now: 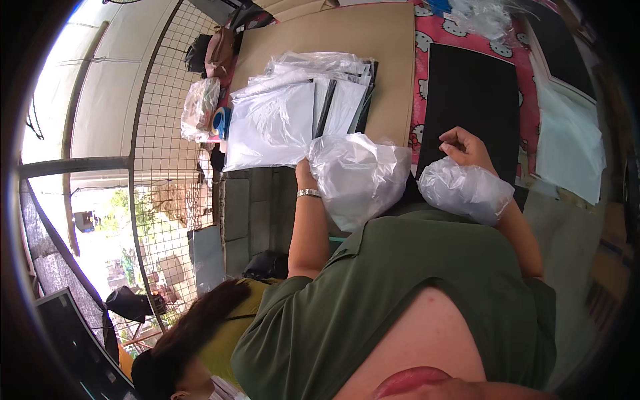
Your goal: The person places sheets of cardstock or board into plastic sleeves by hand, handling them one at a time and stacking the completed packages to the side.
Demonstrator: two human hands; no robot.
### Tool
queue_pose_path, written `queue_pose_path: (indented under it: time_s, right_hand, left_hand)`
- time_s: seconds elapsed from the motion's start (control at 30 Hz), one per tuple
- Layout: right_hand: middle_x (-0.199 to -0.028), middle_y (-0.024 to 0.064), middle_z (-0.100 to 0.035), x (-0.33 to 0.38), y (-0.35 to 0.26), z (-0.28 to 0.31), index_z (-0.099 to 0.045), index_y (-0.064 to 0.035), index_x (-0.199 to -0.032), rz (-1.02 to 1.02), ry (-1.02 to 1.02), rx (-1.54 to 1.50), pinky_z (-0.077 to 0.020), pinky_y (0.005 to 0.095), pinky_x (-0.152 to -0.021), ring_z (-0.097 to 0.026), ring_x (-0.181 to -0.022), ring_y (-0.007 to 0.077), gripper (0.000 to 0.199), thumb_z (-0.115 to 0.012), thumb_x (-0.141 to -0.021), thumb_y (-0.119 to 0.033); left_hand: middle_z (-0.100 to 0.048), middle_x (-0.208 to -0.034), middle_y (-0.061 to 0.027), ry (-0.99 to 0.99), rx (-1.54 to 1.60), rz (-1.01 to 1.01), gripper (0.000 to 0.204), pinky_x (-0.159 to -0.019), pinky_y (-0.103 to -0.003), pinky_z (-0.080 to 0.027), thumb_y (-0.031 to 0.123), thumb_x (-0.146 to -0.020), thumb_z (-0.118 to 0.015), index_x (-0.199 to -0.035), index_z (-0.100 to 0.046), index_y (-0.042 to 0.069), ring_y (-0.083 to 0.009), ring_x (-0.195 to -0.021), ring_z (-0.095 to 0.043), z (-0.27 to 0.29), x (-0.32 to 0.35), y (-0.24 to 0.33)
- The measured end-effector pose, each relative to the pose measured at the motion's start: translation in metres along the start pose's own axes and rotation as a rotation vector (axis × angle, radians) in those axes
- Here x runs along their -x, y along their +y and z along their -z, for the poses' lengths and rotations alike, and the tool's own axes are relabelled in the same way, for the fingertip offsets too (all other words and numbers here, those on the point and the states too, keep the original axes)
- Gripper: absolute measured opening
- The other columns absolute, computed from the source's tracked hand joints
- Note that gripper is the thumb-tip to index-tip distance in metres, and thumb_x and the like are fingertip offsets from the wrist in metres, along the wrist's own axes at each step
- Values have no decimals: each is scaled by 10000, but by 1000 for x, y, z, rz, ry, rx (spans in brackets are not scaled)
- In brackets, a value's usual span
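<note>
L hand (305, 175) by clear bag (360, 177), fingers hidden — can't tell grip; R hand (470, 148) half-curled, empty — wrist plastic (463, 191) prob. for shielding.

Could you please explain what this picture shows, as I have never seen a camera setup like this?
Of course. There is no machine here: a person works with two bare hands. The single picture comes from a wide fisheye camera on their head, looking down, so straight edges bend near the rim.

On the work surface lie a brown board, plastic-covered white sheets and, on a pink patterned cloth, a large black sheet.

The left hand is mostly hidden beside a clear plastic bag; its grip cannot be made out. The right hand is loosely curled, with nothing visible in it, while crumpled plastic covers its wrist. Another person is at lower left.
</note>
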State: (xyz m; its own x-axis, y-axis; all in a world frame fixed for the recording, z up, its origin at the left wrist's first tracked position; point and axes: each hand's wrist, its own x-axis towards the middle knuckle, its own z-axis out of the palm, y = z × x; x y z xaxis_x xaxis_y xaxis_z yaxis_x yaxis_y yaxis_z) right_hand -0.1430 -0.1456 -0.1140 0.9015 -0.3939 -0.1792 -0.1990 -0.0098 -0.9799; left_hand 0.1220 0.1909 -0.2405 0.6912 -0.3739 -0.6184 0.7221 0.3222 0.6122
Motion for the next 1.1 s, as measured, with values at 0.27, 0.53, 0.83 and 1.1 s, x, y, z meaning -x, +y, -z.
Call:
queue_pose_path:
  time_s: [0.27,0.53,0.83,1.1]
  right_hand:
    - [-817,111,-628,-20,-11,1,-577,0,-942,185,30,112,-459,294,-696,-597,-762,168,163,-574,-820,-107]
    - [-849,103,-639,-75,-24,6,-584,4,-960,278,135,279,-464,285,-725,-604,-784,173,171,-549,-830,-102]
    - [-839,132,-652,-67,-19,56,-597,6,-1030,-78,264,160,-486,358,-731,-633,-818,233,380,-639,-790,-285]
    - [-849,134,-654,-50,-44,21,-609,-27,-1031,577,168,389,-498,328,-725,-646,-769,258,320,-648,-774,-215]
  left_hand:
    - [-539,-1142,-230,-121,28,80,501,-859,-479,-473,359,-913,-307,-1181,-477,-29,-367,-1039,-537,-57,59,9]
    - [-410,-1305,-172,-156,-828,-513,731,-927,-357,-396,136,-823,-591,-1388,-133,62,-249,-1138,-456,-181,142,-37]
    - [-633,-924,-96,-438,-853,-494,241,-716,-247,-500,12,-801,-509,-1025,-585,-36,-146,-810,-612,-243,86,-24]
    - [-578,-1051,-35,-827,-862,-214,324,-834,-260,-422,209,-892,-516,-1138,-545,0,-139,-937,-549,-252,62,-45]
